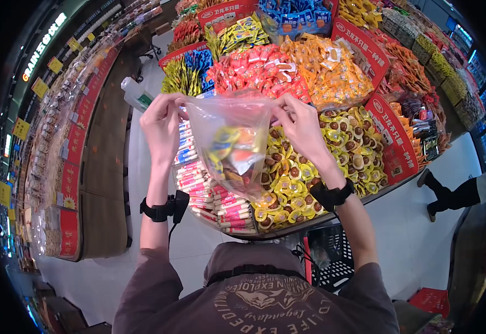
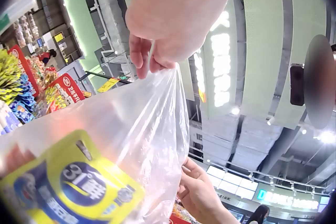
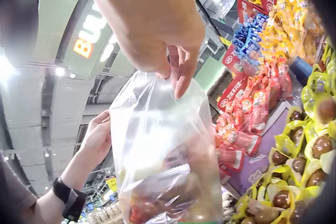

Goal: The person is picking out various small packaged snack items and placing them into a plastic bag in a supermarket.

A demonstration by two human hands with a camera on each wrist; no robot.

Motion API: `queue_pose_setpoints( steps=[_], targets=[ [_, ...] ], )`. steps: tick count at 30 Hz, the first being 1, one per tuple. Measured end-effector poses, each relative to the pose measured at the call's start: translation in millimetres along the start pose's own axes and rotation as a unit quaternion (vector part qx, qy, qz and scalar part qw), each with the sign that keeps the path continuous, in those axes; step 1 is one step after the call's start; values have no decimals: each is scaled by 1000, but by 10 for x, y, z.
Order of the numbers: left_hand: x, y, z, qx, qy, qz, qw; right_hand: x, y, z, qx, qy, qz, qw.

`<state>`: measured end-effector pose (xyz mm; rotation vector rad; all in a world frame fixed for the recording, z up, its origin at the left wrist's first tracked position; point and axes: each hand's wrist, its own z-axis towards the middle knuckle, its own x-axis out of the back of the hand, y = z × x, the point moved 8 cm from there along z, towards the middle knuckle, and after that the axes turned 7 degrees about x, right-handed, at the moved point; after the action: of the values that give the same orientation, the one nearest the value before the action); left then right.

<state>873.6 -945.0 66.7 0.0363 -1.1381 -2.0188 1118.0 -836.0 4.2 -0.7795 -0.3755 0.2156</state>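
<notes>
Between both hands hangs a clear plastic bag [image 1: 204,119] with snack packets [image 1: 229,147] inside. At its top left corner my left hand [image 1: 160,125] pinches the edge between thumb and fingers. The opposite top corner is pinched by my right hand [image 1: 303,127]. Through the film in the left wrist view, a yellow packet [image 2: 89,187] with a blue round label shows. In the right wrist view a silvery packet [image 3: 160,182] lies among blurred contents of the bag. The bag hangs over the snack display and hides part of it.
Beneath the bag, the display holds yellow-wrapped brown balls [image 1: 348,136], red-and-white sticks [image 1: 234,214], red packets [image 1: 254,69] and orange packets [image 1: 332,72]. A plastic roll [image 1: 137,92] stands at its left. Below it is a black basket [image 1: 332,250]. Someone's legs [image 1: 449,192] are at right.
</notes>
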Motion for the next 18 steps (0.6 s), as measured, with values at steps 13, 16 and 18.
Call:
queue_pose_setpoints(
  steps=[13, 16, 18],
  targets=[
    [-205, -121, -252, 80, -5, 5, 997, -494, -129, 38, 14, -117, 73, 990],
    [-464, 181, -326, 13, -66, 48, 997, -594, -153, 47, 8, -124, 102, 987],
    [-530, 223, -377, 7, -80, 50, 995, -634, -168, 40, 47, -97, 54, 993]
  ],
)
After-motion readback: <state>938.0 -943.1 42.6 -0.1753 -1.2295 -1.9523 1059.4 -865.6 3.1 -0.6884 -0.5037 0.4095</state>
